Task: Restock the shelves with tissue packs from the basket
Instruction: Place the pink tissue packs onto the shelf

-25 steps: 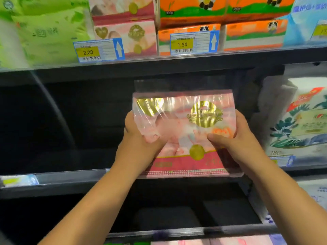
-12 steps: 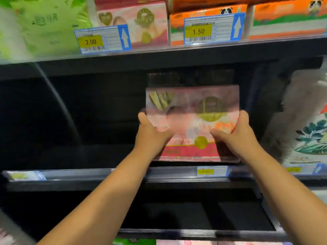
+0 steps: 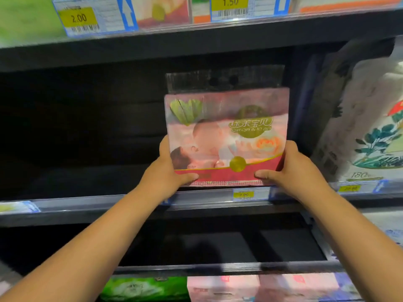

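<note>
Grips tissue pack (image 3: 226,136) upright at lower corners with curled fingers (image 3: 188,177) of left hand (image 3: 166,168) and right hand (image 3: 293,168), likely for square seating on shelf (image 3: 109,203).

The tissue pack (image 3: 226,138) is held upright at the front edge of the middle shelf (image 3: 98,204), towards its right end. Its lower left corner is gripped by the left hand (image 3: 168,171), its lower right corner by the right hand (image 3: 291,171). A bagged pack (image 3: 362,127) is stood to its right. Boxed packs (image 3: 163,12) are ranged on the upper shelf (image 3: 196,38) above.
</note>
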Demonstrator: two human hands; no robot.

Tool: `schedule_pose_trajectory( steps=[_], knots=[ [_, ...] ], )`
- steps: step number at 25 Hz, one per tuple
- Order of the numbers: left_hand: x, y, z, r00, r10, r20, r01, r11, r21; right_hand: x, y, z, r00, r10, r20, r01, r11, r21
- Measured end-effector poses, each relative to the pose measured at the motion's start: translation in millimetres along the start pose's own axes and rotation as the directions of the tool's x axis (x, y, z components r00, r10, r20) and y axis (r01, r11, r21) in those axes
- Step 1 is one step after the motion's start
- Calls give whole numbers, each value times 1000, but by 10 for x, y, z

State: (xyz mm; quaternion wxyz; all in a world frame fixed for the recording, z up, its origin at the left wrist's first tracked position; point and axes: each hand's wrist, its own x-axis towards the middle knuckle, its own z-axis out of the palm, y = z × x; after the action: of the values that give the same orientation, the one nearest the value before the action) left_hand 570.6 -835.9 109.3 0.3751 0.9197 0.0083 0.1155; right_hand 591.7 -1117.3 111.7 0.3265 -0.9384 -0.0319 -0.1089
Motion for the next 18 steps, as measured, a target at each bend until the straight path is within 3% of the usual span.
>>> schedule_pose_trajectory(
  steps=[3, 11, 13, 15, 16, 18],
  knots=[
    [128, 111, 103, 1000, 9, -1, -9, 995, 98, 142, -9, -7, 1000, 18, -1, -18, 1000, -19],
    [541, 207, 333, 997, -38, -68, 49, 984, 169, 573, 88, 9, 998, 63, -30, -68, 976, -205],
    [653, 214, 385, 996, -56, -73, 70, 976, 205, 573, 50, 25, 983, -38, -182, -21, 951, -309],
    [765, 199, 428, 996, -58, -69, 76, 954, 290, 526, -34, 107, 914, -292, -281, 133, 871, -473],
    [800, 181, 445, 997, -52, -64, 70, 942, 327, 497, -88, 165, 901, -376, -216, 217, 821, -528],
    [864, 143, 478, 998, 10, -63, 13, 936, 353, 510, -171, 261, 913, -407, -18, 326, 756, -567]
  ],
)
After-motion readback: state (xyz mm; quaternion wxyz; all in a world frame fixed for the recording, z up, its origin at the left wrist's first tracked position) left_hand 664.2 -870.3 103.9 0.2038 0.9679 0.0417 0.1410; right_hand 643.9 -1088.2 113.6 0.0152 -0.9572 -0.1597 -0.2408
